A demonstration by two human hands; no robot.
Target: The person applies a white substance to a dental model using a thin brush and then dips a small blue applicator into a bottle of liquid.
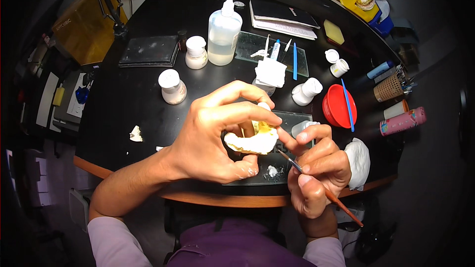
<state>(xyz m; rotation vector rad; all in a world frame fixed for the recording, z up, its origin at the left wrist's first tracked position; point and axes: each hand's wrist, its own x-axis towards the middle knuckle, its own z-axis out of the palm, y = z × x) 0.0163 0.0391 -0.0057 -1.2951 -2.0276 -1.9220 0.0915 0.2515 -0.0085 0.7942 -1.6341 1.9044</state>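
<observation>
My left hand (217, 131) curls its fingers and thumb round a cream-and-yellow dental cast (252, 142), held up above the desk. Its lower side looks bright white under the light. White residue marks the left thumb. In my right hand (319, 168) a thin paintbrush (341, 205) with a reddish-brown handle is pinched, its fine dark tip pointing at the cast with a small gap between. One right fingertip comes close to the left fingers, perhaps touching. Beneath the hands lies a glass slab (235, 181) with a small white dab (272, 170) on it.
White-capped jars (172, 88) and a large clear bottle (225, 34) stand beyond my hands. To the right are a red bowl (336, 109) with a blue stick (348, 106) across it, a crumpled white tissue (357, 163) and a pink bottle (403, 121). A white fragment (135, 134) lies left.
</observation>
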